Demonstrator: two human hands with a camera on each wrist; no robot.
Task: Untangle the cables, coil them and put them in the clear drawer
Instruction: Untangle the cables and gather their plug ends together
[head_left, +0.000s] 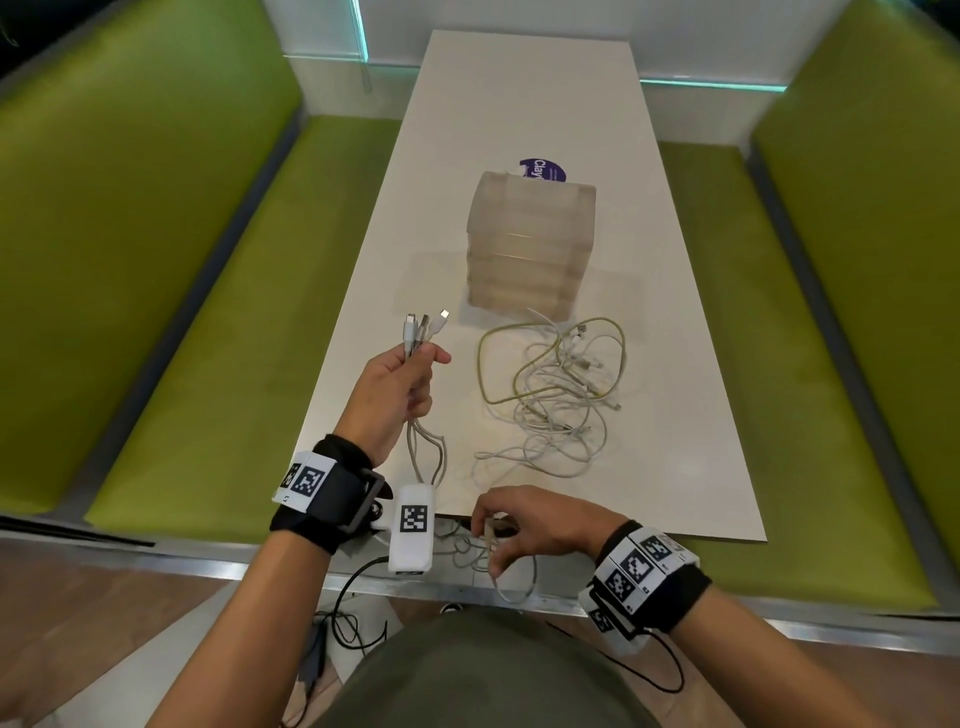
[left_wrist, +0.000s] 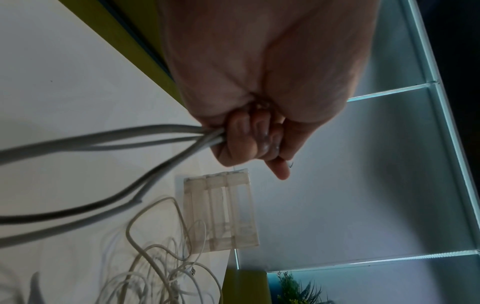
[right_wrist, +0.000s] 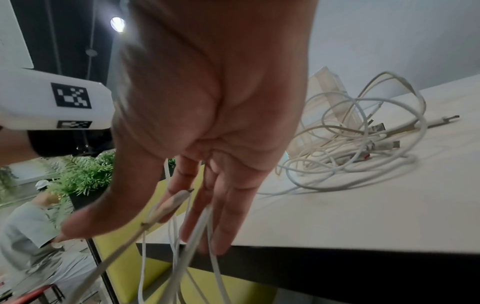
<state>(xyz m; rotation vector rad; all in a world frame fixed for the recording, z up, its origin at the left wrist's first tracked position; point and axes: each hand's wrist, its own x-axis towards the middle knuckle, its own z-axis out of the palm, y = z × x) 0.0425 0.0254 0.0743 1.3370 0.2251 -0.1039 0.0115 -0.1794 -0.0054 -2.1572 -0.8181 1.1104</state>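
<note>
My left hand (head_left: 415, 374) is raised over the table's near left part and grips three grey-white cables (left_wrist: 130, 135) in a fist (left_wrist: 249, 144). Their connector ends (head_left: 423, 327) stick up above the fist. The cables hang down and run over the front edge. My right hand (head_left: 493, 540) is at that edge with its fingers (right_wrist: 226, 216) nearly straight, threaded among the hanging strands (right_wrist: 171, 236). A plug (right_wrist: 174, 201) lies against the index finger, and the thumb stands apart. A tangle of white and yellowish cables (head_left: 556, 395) lies in front of the clear drawer unit (head_left: 530, 244), whose drawers are closed.
The white table (head_left: 519, 104) runs away from me between two green benches (head_left: 182, 312) (head_left: 831, 364). A purple sticker (head_left: 543, 170) shows behind the drawer unit. Black leads from the wrist cameras hang below the front edge. A glass wall stands at the far end.
</note>
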